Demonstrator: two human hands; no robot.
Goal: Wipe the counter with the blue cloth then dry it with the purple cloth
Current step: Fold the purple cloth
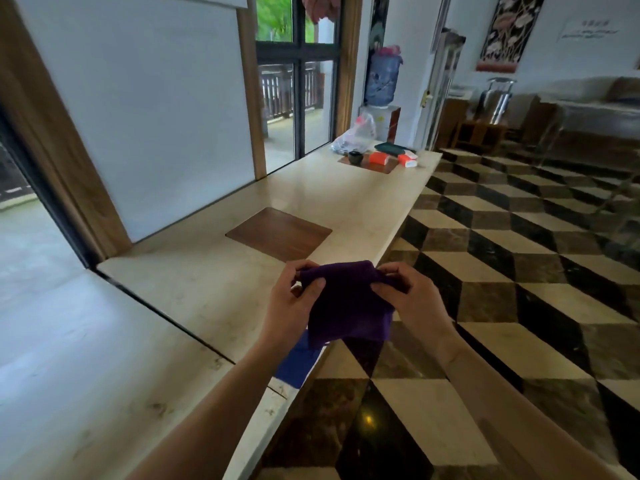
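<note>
I have the purple cloth [348,306] up in both hands, held in the air just over the counter's near front edge, its lower part hanging loose. My left hand [294,299] pinches its upper left corner between thumb and curled fingers; my right hand [405,299] pinches the upper right corner the same way. The cloth is a deep violet, soft and matte, folded or bunched along the top so it reads as a rough square with a sagging hem.

Directly beneath it lies the blue cloth [296,362], flat at the front edge of the counter [214,292] and partly hidden by the purple one and my left wrist. Since the blue one is set down and the purple one is in hand, I judge that the wet wipe is done and the drying pass is about to start. Next I should need to settle the fold into a pad, lower it flat onto the stone and sweep along its length.

The counter is pale cream stone, smooth with a faint sheen, long and narrow. A square of dark wood-grain inlay [278,233] sits flush in its middle. At the far end are orange packets [379,158], a small dark cup [355,156] and a clear plastic bag [355,135].
</note>
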